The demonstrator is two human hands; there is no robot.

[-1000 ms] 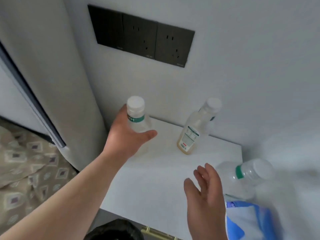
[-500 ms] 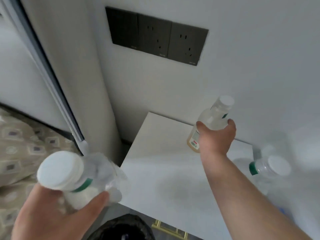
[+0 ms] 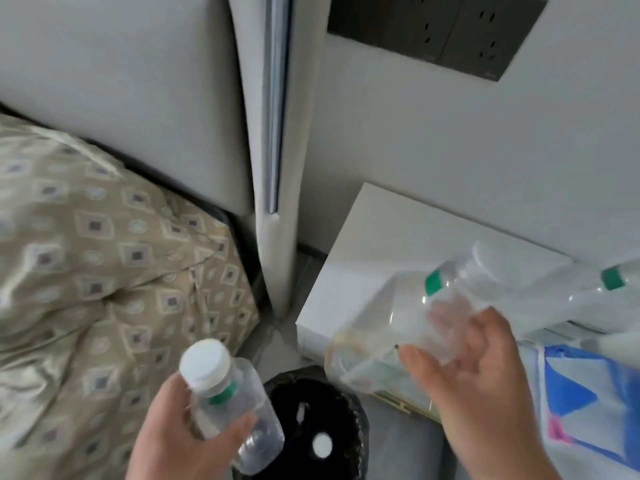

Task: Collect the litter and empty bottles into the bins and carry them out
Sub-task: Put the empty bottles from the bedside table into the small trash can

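With our left hand [image 3: 180, 441] gripping one capped bottle [image 3: 230, 403] and our right hand [image 3: 474, 372] clasping another bottle [image 3: 408, 320], both above the black-lined bin [image 3: 349, 403] between them, we next need to release them inside.

Your right hand [image 3: 485, 375] has lifted the tea bottle [image 3: 398, 327] off the bench [image 3: 381, 237], away from its back edge, and now carries it tilted beyond the front edge. Your left hand [image 3: 187, 441] has brought its water bottle [image 3: 228, 403] down beside the black bin [image 3: 322, 427], which now shows more fully.
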